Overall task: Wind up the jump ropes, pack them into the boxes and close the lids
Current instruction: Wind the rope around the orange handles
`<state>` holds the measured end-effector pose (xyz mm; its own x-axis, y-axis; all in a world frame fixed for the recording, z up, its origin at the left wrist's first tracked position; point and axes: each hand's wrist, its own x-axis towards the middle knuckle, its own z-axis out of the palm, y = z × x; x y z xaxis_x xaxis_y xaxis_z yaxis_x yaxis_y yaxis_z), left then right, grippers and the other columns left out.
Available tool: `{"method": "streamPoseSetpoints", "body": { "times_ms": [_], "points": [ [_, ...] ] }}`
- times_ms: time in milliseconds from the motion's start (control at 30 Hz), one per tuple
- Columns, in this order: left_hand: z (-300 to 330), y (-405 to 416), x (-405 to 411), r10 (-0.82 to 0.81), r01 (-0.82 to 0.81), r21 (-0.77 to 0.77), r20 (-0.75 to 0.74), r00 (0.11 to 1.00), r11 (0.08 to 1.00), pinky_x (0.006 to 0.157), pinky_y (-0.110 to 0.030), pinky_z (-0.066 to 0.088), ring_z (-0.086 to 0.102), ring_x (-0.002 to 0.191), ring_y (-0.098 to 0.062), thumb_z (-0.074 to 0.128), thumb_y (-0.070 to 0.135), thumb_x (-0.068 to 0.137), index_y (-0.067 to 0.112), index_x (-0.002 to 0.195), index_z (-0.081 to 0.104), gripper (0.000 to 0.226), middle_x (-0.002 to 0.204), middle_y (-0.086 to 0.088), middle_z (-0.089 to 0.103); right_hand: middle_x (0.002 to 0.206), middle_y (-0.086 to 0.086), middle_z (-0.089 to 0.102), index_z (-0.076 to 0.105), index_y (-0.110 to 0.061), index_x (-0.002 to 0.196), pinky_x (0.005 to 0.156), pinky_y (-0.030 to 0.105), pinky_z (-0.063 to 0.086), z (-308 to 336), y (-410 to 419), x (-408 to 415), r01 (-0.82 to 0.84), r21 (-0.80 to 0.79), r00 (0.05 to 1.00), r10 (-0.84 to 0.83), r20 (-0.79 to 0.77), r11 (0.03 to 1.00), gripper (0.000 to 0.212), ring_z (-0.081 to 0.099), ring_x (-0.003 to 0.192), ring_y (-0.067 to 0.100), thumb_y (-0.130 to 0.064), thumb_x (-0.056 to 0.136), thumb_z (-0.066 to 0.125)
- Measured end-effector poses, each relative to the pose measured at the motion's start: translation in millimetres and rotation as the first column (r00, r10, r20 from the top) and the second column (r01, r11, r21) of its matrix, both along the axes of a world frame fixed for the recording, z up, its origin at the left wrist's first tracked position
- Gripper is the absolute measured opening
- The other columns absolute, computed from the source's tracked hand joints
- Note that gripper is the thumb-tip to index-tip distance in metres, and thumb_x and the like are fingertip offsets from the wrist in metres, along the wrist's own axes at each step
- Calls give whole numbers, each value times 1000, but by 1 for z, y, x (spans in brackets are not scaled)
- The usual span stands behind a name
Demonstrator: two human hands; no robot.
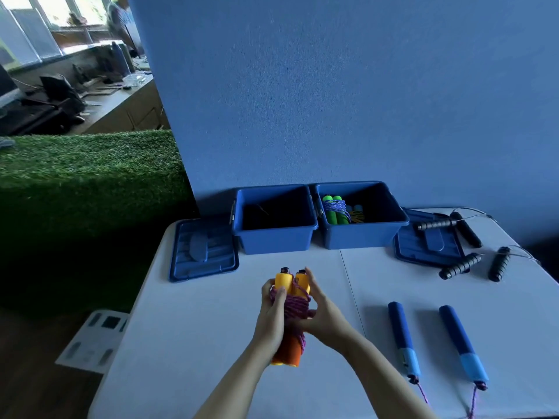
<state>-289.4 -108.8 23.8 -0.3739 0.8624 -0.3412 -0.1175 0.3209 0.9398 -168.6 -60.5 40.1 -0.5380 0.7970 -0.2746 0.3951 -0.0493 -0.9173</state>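
I have both hands closed around the orange jump rope (291,313) above the white table (187,343). My left hand (270,316) grips the paired handles from the left, thumb laid over the purple cord wound about their middle. My right hand (317,316) cups the bundle from the right, fingers curled around the coils. The handles stand nearly upright, yellow ends up.

Beyond my hands sit two open blue boxes side by side. The left box (273,237) looks empty; the right box (363,237) holds a wound green-handled rope (334,210) and another bundle behind it. A lid (202,249) lies flat left of the left box, a second lid (429,246) right of the right box.

To the right of my right hand lie two blue handles (403,340) with purple cord, apart from each other. Farther right and beyond are black-handled ropes (459,264), unwound.
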Motion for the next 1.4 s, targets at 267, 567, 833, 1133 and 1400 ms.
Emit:
{"method": "streamPoseSetpoints", "body": {
  "times_ms": [267, 567, 833, 1133, 1400],
  "points": [
    [9, 12, 27, -8, 12, -52, 84, 996, 999, 67, -32, 53, 70, 86, -21, 39, 41, 102, 36, 125, 39, 24, 104, -5, 67, 118, -8, 60, -4, -64, 134, 86, 28, 53, 4, -1, 25, -50, 131, 995, 38, 95, 990, 115, 62, 100, 6, -38, 56, 78],
    [15, 48, 78, -38, 43, -58, 90, 995, 997, 83, -45, 57, 70, 90, -22, 38, 40, 102, 35, 128, 37, 26, 107, -4, 67, 115, -12, 53, -2, -50, 144, 75, 9, 47, 2, 25, 76, 19, 237, 996, -39, 80, 971, 122, 60, 90, 2, -25, 56, 79],
    [39, 112, 132, -142, 142, 16, -19, 990, 990, 80, -31, 51, 65, 92, -11, 47, 49, 91, 40, 109, 45, 19, 105, 3, 63, 115, -10, 47, 5, -45, 145, 78, 10, 46, 5, 83, 130, 232, 305, 971, -241, -9, 924, 111, 58, 95, 3, -29, 65, 80],
    [33, 193, 105, -201, 171, -107, -445, 873, 979, 92, -33, 44, 57, 109, -21, 46, 41, 98, 32, 136, 44, 39, 116, 2, 62, 125, -5, 52, 5, -56, 142, 88, 42, 54, 3, 167, 146, 328, 258, 945, -321, -69, 909, 111, 64, 94, 17, -29, 62, 76],
    [11, 281, 42, -300, 143, -270, -917, 262, 952, 97, -40, 41, 38, 130, -27, 41, 48, 92, 16, 145, 33, 62, 146, -8, 39, 113, 3, 63, 32, -42, 140, 88, 34, 51, 24, 284, 115, 341, 303, 929, -368, 35, 890, 85, 63, 98, 19, -28, 67, 73]
  ]
}}
